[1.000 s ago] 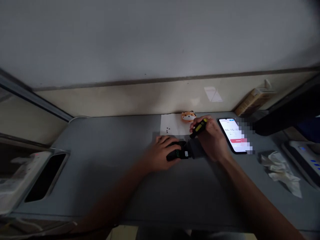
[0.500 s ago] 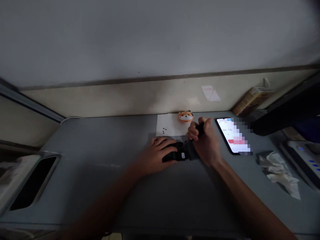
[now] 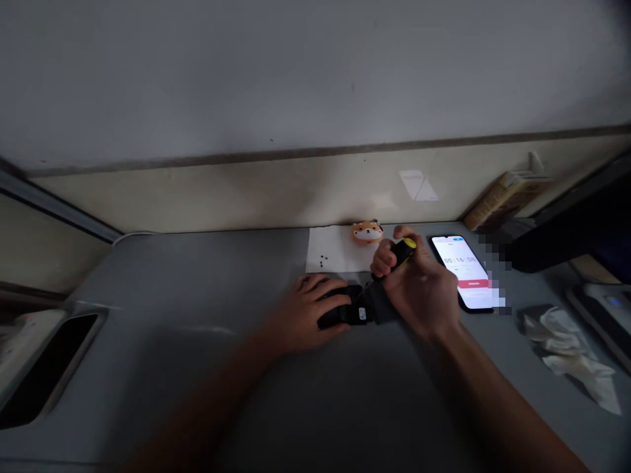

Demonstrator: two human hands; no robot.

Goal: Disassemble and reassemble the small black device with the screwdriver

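My left hand [image 3: 315, 312] lies over a small black device [image 3: 357, 314] with a pale label, its fingers wrapped on the device's left part. My right hand [image 3: 411, 282] grips a black and yellow screwdriver [image 3: 403, 251]; its thin shaft slants down and left to the device. A dark flat piece [image 3: 384, 307] lies at the device's right side, partly under my right hand. Behind the hands is a sheet of white paper [image 3: 335, 249], with several tiny dark screws [image 3: 323, 258] and an orange and white animal-face case [image 3: 367, 231] on it.
A lit phone [image 3: 463, 272] showing a timer lies right of my right hand. Crumpled tissue [image 3: 572, 348] is farther right. A box [image 3: 505, 197] leans against the back wall. At the left edge lies a dark-screened phone [image 3: 54, 368].
The fingers of my right hand have shifted on the screwdriver, and its yellow end now shows more. The view has moved slightly. My left hand stays on the device.
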